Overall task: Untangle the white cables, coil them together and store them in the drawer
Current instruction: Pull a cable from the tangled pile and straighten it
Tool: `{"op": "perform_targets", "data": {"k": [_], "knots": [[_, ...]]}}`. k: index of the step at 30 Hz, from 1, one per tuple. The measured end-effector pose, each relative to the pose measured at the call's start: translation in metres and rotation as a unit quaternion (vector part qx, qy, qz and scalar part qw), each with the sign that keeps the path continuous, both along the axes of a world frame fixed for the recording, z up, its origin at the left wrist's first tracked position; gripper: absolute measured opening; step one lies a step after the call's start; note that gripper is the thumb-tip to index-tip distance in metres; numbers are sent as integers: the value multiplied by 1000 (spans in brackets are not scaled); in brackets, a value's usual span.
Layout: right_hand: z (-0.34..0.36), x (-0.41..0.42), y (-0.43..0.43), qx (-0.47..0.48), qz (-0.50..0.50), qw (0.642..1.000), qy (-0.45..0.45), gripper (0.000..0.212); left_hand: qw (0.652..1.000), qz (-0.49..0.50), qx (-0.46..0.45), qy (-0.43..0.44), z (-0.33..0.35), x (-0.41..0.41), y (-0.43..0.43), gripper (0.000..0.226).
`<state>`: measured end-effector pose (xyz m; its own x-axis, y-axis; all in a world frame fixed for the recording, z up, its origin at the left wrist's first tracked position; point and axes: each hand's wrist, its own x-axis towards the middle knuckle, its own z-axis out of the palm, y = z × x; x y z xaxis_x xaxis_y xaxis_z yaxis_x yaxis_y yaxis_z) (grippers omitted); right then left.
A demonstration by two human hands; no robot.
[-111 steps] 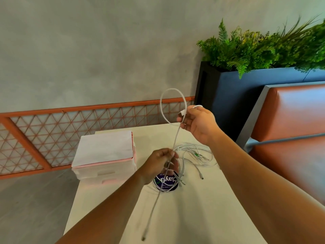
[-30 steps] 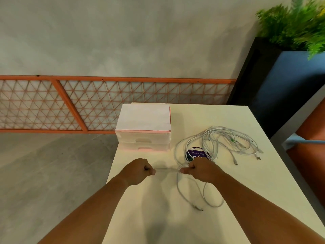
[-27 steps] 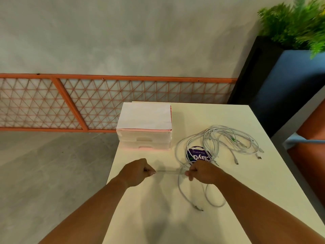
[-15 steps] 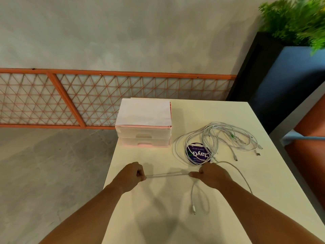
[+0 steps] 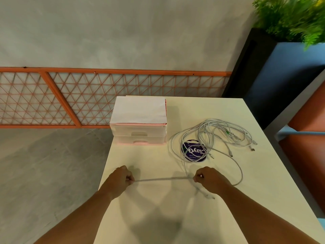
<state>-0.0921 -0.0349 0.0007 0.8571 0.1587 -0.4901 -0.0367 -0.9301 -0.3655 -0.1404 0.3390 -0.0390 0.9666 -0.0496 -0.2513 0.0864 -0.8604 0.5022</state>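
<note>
- two hands are in view, both over the near part of the desk [image 5: 228, 110].
- the left hand [image 5: 123, 178] is curled into a fist and pinches one end of a stretch of white cable [image 5: 161, 179].
- the right hand [image 5: 209, 180] is curled the same way and pinches the other end of that stretch, so the piece between the hands runs straight and taut just above the desk.
- past the right hand, the cable swings out to the right in one wide loop and runs back toward the far pile; a blurred end lies on the desk just near of the right wrist.
- one loose tangle of white cables [image 5: 225, 134] lies on the right half of the desk, far of the right hand. how many cables are in it cannot be told, but several plug ends stick out on its right side.
- one round purple disc [image 5: 193, 152] with white lettering lies under the left edge of the tangle.
- one small drawer unit [image 5: 139, 136] stands at the far left of the desk, with two drawers stacked, both closed.
- one sheet of paper [image 5: 139, 110] lies on top of the unit.
- beyond the desk are one orange lattice railing [image 5: 105, 95], and at far right one dark planter [image 5: 281, 76] with a green plant [image 5: 295, 18].
</note>
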Motion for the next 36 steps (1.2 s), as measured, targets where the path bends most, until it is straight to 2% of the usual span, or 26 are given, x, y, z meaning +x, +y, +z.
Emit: {"op": "perform_targets", "data": {"k": [7, 10, 14, 19, 21, 24, 28, 30, 32, 34, 36], "knots": [[4, -1, 9, 42, 26, 999, -5, 15, 999, -22, 32, -2, 1, 3, -3, 18], [7, -2, 15, 61, 36, 997, 0, 18, 998, -52, -7, -24, 7, 10, -31, 16], [9, -5, 25, 84, 40, 996, -2, 19, 988, -120, -65, -78, 17, 16, -89, 27], [7, -10, 29, 132, 57, 990, 4, 20, 979, -170, -99, -57, 19, 17, -154, 30], [7, -12, 27, 127, 67, 990, 13, 20, 980, -151, -120, -55, 16, 18, -156, 22], [9, -12, 3, 104, 39, 994, 7, 21, 984, -136, -81, -78, 10, 21, -149, 22], [17, -13, -34, 47, 9, 999, 0, 48, 980, -168, -55, -94, 10, 24, -141, 21], [18, -13, -46, 22, 3, 999, -28, 54, 979, -172, -42, -101, 13, 26, -143, 22], [18, -12, -55, 16, 13, 998, -51, 44, 979, -167, -34, -113, 15, 28, -144, 23], [20, -9, -63, 12, 35, 997, -72, 26, 980, -155, -33, -118, 15, 30, -141, 22], [22, -7, -69, 11, 42, 995, -92, 19, 982, -143, -34, -119, 16, 34, -138, 20]]}}
